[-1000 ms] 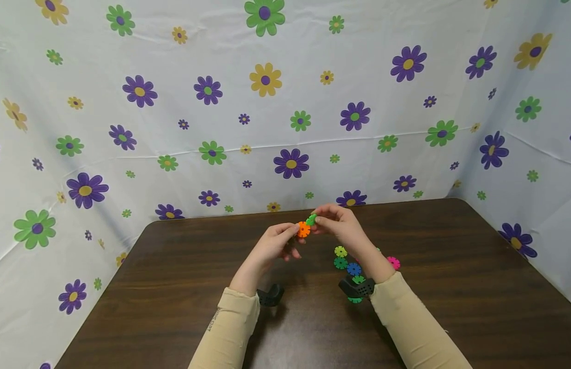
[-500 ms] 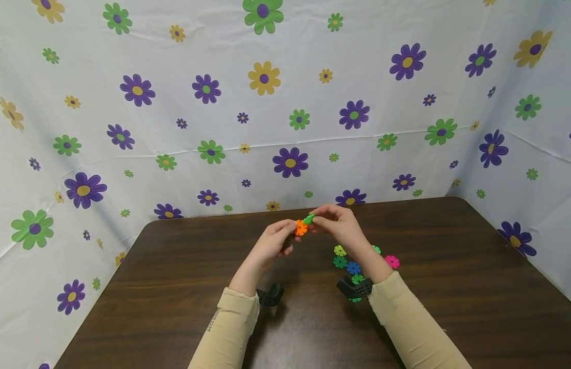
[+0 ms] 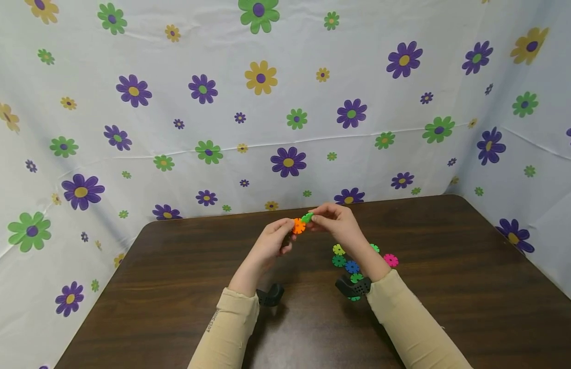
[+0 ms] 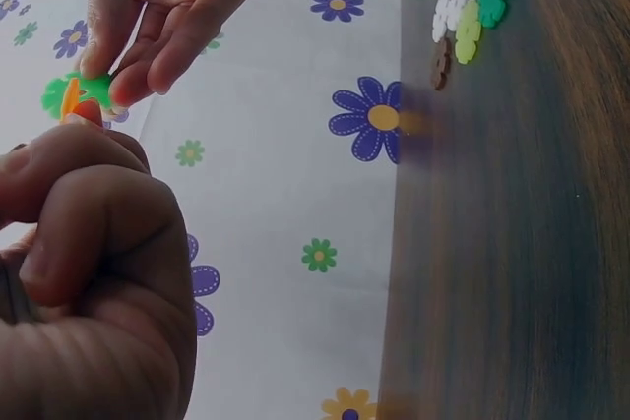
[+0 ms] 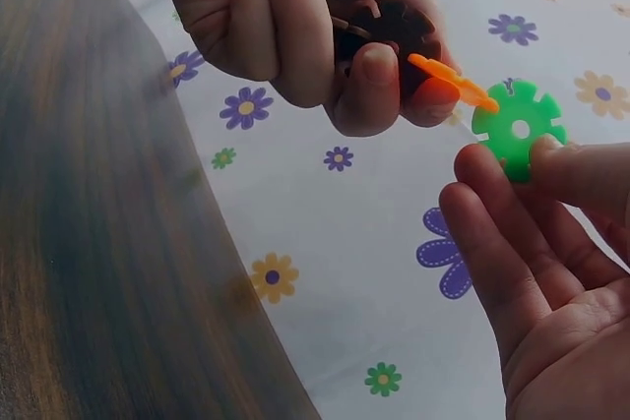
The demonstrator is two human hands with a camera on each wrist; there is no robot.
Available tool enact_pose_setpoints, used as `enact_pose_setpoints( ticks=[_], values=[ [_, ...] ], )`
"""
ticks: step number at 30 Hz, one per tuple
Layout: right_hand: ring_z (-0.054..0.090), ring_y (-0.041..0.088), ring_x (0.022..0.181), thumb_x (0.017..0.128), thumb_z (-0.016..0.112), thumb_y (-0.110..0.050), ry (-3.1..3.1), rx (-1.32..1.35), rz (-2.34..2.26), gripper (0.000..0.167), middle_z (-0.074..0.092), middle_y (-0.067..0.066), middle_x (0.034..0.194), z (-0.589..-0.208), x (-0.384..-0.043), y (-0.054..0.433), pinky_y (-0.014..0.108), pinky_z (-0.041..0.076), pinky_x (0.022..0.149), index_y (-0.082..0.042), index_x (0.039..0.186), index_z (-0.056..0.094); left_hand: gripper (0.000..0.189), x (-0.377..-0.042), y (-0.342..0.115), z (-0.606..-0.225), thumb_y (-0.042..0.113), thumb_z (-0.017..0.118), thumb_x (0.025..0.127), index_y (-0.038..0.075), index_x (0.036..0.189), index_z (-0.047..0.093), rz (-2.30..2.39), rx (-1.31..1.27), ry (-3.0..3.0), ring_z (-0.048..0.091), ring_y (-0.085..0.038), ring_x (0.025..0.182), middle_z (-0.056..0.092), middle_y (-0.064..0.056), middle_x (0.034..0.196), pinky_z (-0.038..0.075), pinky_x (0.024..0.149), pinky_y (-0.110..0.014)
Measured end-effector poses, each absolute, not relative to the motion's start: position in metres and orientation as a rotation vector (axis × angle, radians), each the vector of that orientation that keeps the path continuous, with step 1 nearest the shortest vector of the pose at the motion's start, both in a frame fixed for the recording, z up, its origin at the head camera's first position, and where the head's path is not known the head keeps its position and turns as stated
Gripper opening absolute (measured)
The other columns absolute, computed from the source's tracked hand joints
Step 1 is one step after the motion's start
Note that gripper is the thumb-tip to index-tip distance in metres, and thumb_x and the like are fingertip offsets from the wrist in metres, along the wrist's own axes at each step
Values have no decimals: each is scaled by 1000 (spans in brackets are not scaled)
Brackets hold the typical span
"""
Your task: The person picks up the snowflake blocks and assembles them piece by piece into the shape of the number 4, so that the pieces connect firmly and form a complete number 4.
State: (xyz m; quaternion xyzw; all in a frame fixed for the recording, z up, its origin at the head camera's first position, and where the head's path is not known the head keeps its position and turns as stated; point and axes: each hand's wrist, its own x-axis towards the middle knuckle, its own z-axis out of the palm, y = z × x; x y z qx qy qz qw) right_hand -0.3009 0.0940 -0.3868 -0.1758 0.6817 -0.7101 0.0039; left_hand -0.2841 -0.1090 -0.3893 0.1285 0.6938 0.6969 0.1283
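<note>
My left hand (image 3: 269, 243) holds an orange notched flower disc (image 3: 299, 226) between thumb and fingertips, its other fingers curled in. In the right wrist view a dark notched disc (image 5: 402, 29) also sits within that hand, partly covered by fingers. My right hand (image 3: 340, 225) pinches a bright green notched disc (image 5: 519, 129) between thumb and fingers. The orange disc's edge meets the green disc's rim at an angle, both held above the table. How deep one sits in the other's slot cannot be told.
On the brown table (image 3: 193, 277), partly under my right forearm, lie more flower discs: yellow (image 3: 338, 249), dark green (image 3: 339, 261), blue (image 3: 352, 266), pink (image 3: 390, 260) and several others. The left wrist view also shows white (image 4: 451, 9) and brown (image 4: 440, 64) ones. A flowered cloth (image 3: 221, 118) hangs behind.
The left hand's lower fingers, spread a second ago, have curled in. Both hands and their discs have shifted slightly left in the view, which itself has drifted a little.
</note>
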Motion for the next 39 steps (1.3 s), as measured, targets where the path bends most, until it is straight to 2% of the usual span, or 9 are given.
enact_pose_setpoints(
  ticks=[12, 25, 29, 34, 39],
  values=[
    [70, 21, 81, 94, 62, -3, 2171, -582, -2218, 15, 68, 14, 95, -387, -300, 95, 38, 55, 79, 9, 104, 64, 29, -283, -108, -387, 25, 40, 106, 2, 94, 53, 2022, 440, 1995, 32, -11, 44, 45, -4, 73, 26, 45, -22],
    [70, 26, 81, 93, 62, 0, 2231, -600, -2136, 13, 67, 16, 99, -385, -302, 94, 38, 56, 76, 7, 104, 66, 28, -281, -107, -382, 23, 41, 106, 2, 93, 53, 1985, 457, 1994, 30, -11, 45, 44, -4, 73, 25, 43, -22],
    [69, 31, 84, 93, 63, -1, 2250, -597, -2119, 14, 67, 16, 99, -383, -301, 96, 42, 55, 79, 6, 104, 67, 27, -281, -106, -382, 23, 40, 106, 2, 93, 53, 1978, 438, 1992, 35, -11, 45, 46, -3, 72, 27, 44, -22],
    [64, 37, 89, 93, 63, -3, 2315, -609, -2064, 13, 66, 14, 101, -381, -301, 99, 48, 53, 84, 3, 104, 68, 36, -281, -106, -384, 34, 38, 106, 3, 106, 54, 1973, 398, 1908, 45, -10, 47, 55, -4, 75, 36, 44, -21],
    [61, 36, 92, 94, 64, -6, 2309, -614, -2033, 15, 66, 13, 103, -381, -302, 100, 39, 54, 82, 3, 105, 69, 62, -281, -107, -386, 56, 35, 101, -1, 119, 53, 1926, 416, 1859, 53, -11, 52, 63, -7, 86, 44, 47, -21]
  ],
)
